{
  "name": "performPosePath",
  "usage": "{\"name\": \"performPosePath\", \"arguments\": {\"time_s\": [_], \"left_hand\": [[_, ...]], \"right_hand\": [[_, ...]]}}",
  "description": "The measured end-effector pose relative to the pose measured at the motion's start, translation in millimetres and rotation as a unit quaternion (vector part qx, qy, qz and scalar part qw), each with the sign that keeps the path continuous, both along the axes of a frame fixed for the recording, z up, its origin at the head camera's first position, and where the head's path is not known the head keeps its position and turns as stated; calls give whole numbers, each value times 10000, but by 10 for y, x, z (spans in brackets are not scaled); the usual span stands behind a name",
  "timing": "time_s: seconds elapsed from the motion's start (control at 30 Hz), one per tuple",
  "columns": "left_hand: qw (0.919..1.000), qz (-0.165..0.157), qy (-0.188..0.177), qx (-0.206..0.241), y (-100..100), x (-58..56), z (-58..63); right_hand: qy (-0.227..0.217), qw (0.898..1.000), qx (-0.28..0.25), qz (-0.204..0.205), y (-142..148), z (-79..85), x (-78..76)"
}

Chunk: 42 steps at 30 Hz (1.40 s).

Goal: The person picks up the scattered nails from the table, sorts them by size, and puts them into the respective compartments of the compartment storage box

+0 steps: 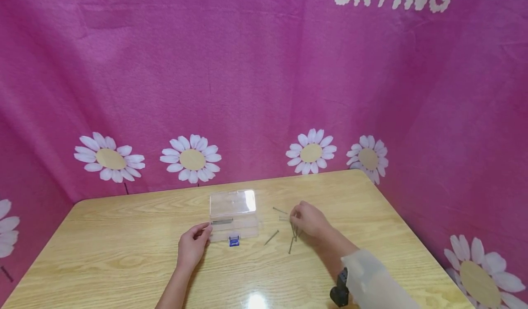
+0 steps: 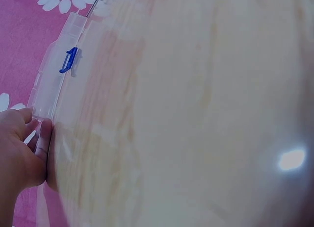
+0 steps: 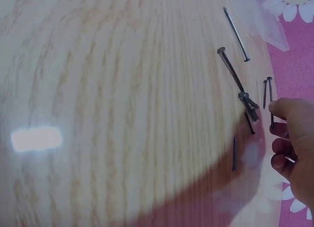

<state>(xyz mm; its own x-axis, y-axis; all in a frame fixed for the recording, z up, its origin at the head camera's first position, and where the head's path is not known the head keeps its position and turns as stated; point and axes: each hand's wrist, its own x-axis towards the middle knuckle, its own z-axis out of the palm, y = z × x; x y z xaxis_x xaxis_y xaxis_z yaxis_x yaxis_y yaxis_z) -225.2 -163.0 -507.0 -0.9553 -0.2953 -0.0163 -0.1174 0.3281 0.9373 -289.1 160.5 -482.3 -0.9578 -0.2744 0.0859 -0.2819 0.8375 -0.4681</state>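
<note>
A clear plastic box [image 1: 245, 232] with a blue latch [image 1: 234, 241] lies with its lid [image 1: 231, 203] folded back. Several nails [image 1: 222, 221] are inside, along its back left part. My left hand [image 1: 193, 247] holds the box's left end, thumb at the near side and fingers behind, as the left wrist view also shows. To the right of the box, my right hand [image 1: 309, 218] pinches a nail [image 3: 271, 89] between thumb and fingertip. Beneath and beside that hand several loose nails [image 3: 230, 70] lie on the table, some crossing one another. One separate nail [image 1: 271, 237] lies nearer the box.
The wood-grain table [image 1: 123, 254] ends at a pink curtain [image 1: 255, 93] printed with daisies, hanging behind and at both sides. A black wrist camera [image 1: 340, 288] sits by the right sleeve. Light glares off the table's front.
</note>
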Motion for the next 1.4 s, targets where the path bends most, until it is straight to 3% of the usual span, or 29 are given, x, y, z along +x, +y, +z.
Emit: {"name": "performPosePath", "arguments": {"time_s": [0.4,1.1,1.4], "left_hand": [[10000,-13,2,-5,-10,-8,-7],[10000,30,-9,30,0,-3,-7],[10000,-20,61,6,-1,4,5]], "right_hand": [[61,9994,-318,74,-64,129,0],[87,9989,-303,354,-372,294,-17],[244,9974,-172,650,-474,316,-25]]}}
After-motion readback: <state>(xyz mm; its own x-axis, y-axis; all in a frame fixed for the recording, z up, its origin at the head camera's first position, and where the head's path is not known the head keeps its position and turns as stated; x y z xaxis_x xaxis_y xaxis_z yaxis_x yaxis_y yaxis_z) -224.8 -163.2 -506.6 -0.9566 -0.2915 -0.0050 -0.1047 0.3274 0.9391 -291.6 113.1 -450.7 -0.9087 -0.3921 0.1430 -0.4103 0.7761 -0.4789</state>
